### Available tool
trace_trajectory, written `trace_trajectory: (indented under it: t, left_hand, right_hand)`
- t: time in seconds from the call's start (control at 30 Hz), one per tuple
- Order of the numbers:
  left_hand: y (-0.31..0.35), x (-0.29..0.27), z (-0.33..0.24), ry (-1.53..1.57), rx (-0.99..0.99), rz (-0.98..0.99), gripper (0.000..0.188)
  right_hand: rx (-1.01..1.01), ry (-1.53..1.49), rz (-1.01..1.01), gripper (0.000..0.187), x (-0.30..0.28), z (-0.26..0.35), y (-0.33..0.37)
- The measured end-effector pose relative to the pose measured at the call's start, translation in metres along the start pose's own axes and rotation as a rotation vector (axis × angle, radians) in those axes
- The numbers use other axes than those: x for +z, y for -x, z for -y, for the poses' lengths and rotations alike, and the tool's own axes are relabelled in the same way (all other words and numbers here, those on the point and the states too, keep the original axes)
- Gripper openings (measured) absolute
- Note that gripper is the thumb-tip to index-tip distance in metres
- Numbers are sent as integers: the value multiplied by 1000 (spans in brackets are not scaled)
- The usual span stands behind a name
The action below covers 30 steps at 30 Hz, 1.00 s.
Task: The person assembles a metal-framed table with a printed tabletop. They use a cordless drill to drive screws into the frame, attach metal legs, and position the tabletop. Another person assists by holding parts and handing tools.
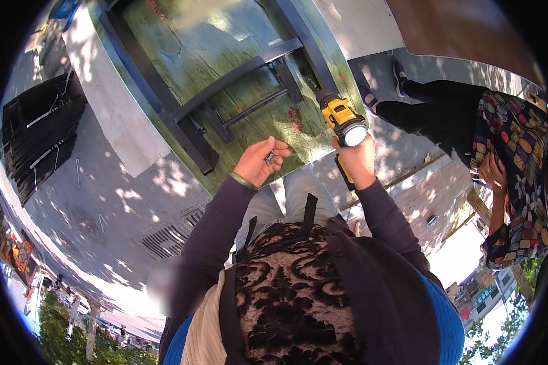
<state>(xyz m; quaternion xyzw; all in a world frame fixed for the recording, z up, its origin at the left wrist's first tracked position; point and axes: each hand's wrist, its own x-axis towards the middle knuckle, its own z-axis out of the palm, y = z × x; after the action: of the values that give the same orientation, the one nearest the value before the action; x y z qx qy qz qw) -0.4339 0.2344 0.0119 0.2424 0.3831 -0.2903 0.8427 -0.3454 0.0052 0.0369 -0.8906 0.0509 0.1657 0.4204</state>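
Note:
My right hand (pixel 360 163) grips a yellow and black cordless drill (pixel 339 115) by its handle. The drill's front end points away from me, at the right rail of a dark metal frame (pixel 225 84); I cannot tell whether the bit touches it. That frame lies on a green tabletop (pixel 182 67) with a wood-grain pattern and red spots. Over the tabletop's near edge, my left hand (pixel 254 163) is turned palm up with curled fingers, holding small metal pieces (pixel 270 158) that look like screws. A bracelet circles the left wrist.
At the right stands another person (pixel 508 170) in black trousers and a patterned top, near the table. Stacked dark metal frames (pixel 39 137) lie on the ground at the left. A brown board (pixel 469 30) is at the far right, and a floor grate (pixel 167 237) lies left of my legs.

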Motion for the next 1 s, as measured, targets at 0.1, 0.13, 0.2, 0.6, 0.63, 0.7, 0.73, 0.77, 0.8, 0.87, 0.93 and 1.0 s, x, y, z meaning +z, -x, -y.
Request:
trace_trajectory:
  t: [0.1, 0.13, 0.2, 0.6, 0.63, 0.7, 0.73, 0.77, 0.8, 0.87, 0.93, 1.0]
  left_hand:
    - [5, -27, 4, 18, 32, -45, 32]
    - [4, -33, 5, 14, 45, -55, 32]
    - [4, -32, 0, 74, 88, 5, 37]
    - [-76, 27, -54, 139, 147, 212, 41]
    - [-80, 32, -58, 139, 142, 212, 40]
    - [-85, 37, -62, 78, 132, 231, 35]
    - [-86, 34, -60, 55, 143, 249, 34]
    - [-87, 32, -59, 30, 156, 267, 33]
    - [-89, 30, -56, 97, 138, 234, 28]
    - [-92, 27, -54, 242, 128, 251, 27]
    - [-88, 23, -52, 368, 92, 264, 24]
    - [-78, 28, -52, 396, 119, 313, 24]
  right_hand:
    - [6, -80, 24, 39, 9, -6, -17]
    - [18, -101, 34, 38, 11, -6, -19]
    - [26, -51, 41, 37, 12, 2, -22]
    - [275, -377, 129, 44, -46, 81, 41]
    - [281, -386, 145, 41, -48, 84, 43]
    - [246, -397, 142, 40, -46, 81, 48]
    - [228, -402, 143, 40, -44, 79, 51]
    - [222, -412, 133, 39, -44, 77, 54]
    - [215, -422, 124, 39, -43, 75, 58]
    - [147, -330, 111, 38, -45, 68, 65]
    - [105, -344, 145, 37, -49, 64, 69]
    - [75, -345, 168, 38, -52, 61, 71]
